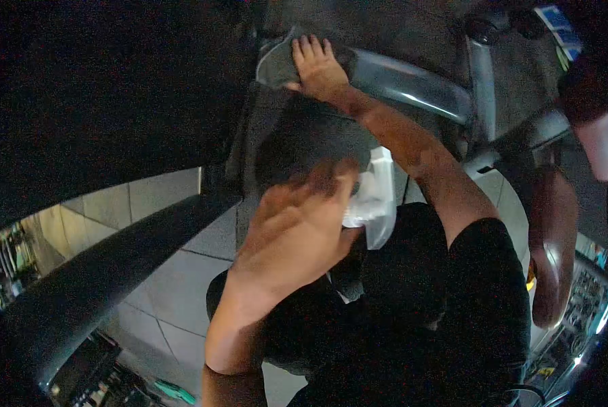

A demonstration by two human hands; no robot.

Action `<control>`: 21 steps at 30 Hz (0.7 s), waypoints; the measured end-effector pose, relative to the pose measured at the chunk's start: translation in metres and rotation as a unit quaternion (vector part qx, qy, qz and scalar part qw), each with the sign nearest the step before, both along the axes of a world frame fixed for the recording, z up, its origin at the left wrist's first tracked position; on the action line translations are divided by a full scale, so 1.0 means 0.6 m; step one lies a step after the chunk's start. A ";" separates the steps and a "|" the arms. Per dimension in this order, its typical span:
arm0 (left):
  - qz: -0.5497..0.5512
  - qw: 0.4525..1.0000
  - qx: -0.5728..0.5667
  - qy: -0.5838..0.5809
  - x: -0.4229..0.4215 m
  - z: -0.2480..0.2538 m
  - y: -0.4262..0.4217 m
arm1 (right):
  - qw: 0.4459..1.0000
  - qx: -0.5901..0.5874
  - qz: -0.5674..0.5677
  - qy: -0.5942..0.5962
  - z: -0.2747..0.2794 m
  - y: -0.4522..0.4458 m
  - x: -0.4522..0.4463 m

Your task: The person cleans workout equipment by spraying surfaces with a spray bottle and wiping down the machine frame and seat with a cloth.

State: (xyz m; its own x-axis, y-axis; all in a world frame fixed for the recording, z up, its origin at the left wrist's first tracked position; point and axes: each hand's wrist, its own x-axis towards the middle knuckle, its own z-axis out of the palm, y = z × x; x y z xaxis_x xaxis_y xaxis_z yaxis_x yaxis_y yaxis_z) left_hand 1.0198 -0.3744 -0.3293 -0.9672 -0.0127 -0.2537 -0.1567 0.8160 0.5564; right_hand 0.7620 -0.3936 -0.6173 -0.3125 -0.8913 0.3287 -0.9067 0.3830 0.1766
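My right hand point(317, 71) lies flat with fingers spread on a dark grey rounded pad point(277, 68) at the end of a shiny grey bar point(406, 85). Nothing shows in its grip. Lower down and nearer to me, my left hand point(290, 230) is closed on a white piece with a clear plastic-like edge point(378, 193). Its fingers are smeared by motion, and the hand hides part of that piece. Just beyond it is a dark rounded surface point(304, 139), which the blurred fingers overlap; I cannot tell whether they touch it.
A large black panel point(107, 88) fills the upper left, with a dark slanting bar point(128, 271) below. Light floor tiles point(175, 298) show beneath. At the right are a glossy brown elongated pad point(553, 251) and metal parts point(585, 305). A green item point(174, 391) lies bottom left.
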 end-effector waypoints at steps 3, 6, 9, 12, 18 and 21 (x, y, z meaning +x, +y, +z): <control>-0.013 0.997 -0.037 0.060 -0.007 -0.005 0.012 | 0.996 0.005 0.000 -0.092 0.012 0.058 -0.024; -0.012 0.998 0.010 0.055 -0.018 0.004 0.017 | 0.983 -0.010 -0.068 -0.169 0.019 0.165 -0.084; -0.020 0.999 0.028 0.031 -0.010 0.004 0.015 | 0.972 -0.019 -0.139 -0.187 0.021 0.305 -0.136; -0.020 0.998 0.047 -0.033 -0.016 0.011 0.020 | 0.991 -0.051 -0.105 -0.069 -0.025 0.481 -0.184; -0.047 0.999 0.004 -0.028 -0.020 0.007 0.020 | 0.942 0.002 -0.305 -0.141 0.004 0.484 -0.252; -0.049 0.999 0.003 0.011 -0.012 -0.010 0.014 | 0.824 0.131 -0.445 -0.325 0.019 0.441 -0.337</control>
